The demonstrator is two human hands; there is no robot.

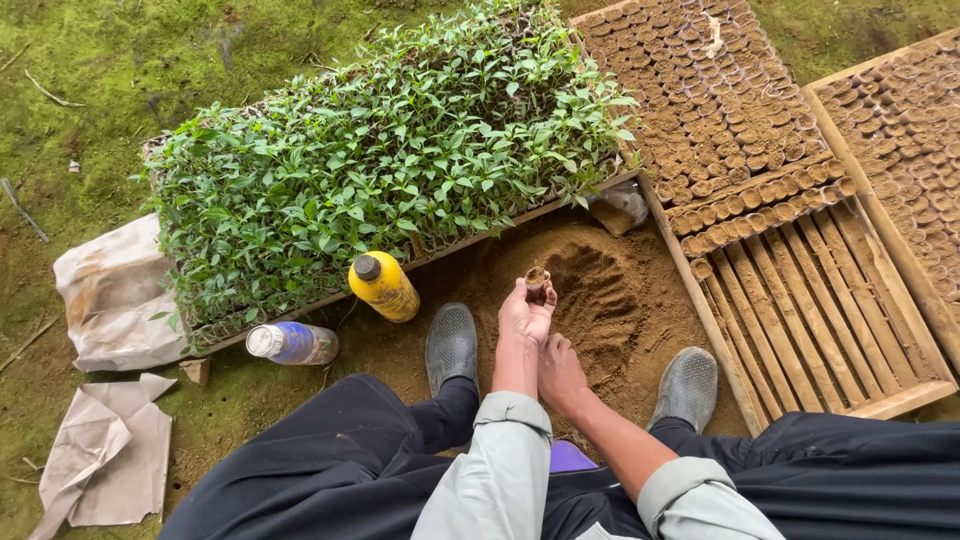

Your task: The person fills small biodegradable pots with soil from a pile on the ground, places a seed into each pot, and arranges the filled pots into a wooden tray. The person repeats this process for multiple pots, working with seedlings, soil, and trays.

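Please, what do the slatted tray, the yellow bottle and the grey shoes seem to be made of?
Slatted tray: seems bare, unpainted wood; pale brown parallel slats with visible grain.
Yellow bottle: probably plastic; smooth, slightly glossy, soil-smeared, with a dark screw cap.
Grey shoes: look like moulded rubber or plastic; matte, finely dotted surface, no stitching visible.

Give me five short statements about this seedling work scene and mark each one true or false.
1. The left hand holds a small soil-filled pot. True.
2. The yellow bottle has no cap. False: it has a dark cap.
3. The seedling tray is left of the soil pile. True.
4. The wooden crate is completely full of pots. False: its near part shows bare slats.
5. The right hand grips the clear bottle. False: it's by the left wrist.
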